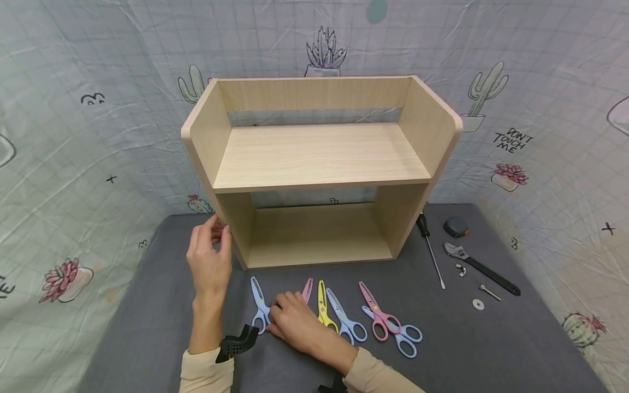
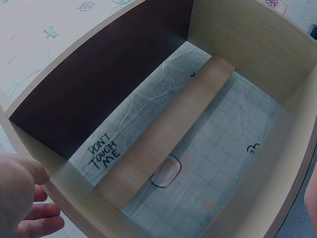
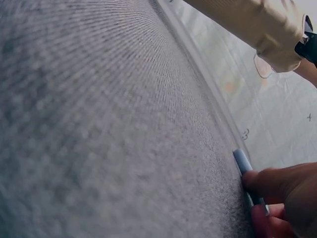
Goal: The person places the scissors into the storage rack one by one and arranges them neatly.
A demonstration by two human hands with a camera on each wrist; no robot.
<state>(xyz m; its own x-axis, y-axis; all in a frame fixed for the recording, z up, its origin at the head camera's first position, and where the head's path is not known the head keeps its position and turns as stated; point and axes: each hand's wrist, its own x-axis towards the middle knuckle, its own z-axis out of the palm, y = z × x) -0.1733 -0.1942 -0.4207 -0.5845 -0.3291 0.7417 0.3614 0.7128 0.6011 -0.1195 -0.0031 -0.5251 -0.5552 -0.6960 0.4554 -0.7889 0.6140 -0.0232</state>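
A pale wooden two-tier shelf unit (image 1: 321, 153) stands on the dark grey mat. My left hand (image 1: 210, 262) is at its left side panel, fingers touching the outer face near the front edge. In the left wrist view the thumb of that hand (image 2: 20, 198) lies at the panel's edge. My right hand (image 1: 300, 322) is low over the row of scissors and pinches the handle of the leftmost light blue scissors (image 1: 259, 300). Pink scissors (image 1: 307, 289) lie partly hidden under this hand. Yellow scissors (image 1: 322, 305) and light blue scissors (image 1: 344, 314) lie just to its right.
Farther right, pink scissors (image 1: 375, 311) cross over light blue scissors (image 1: 408, 338). A screwdriver (image 1: 432, 251), tape measure (image 1: 456, 226), adjustable wrench (image 1: 486, 270), bolt (image 1: 490, 292) and washer (image 1: 478, 304) lie at the right. A printed cloth (image 1: 123, 136) hangs behind and beside the mat.
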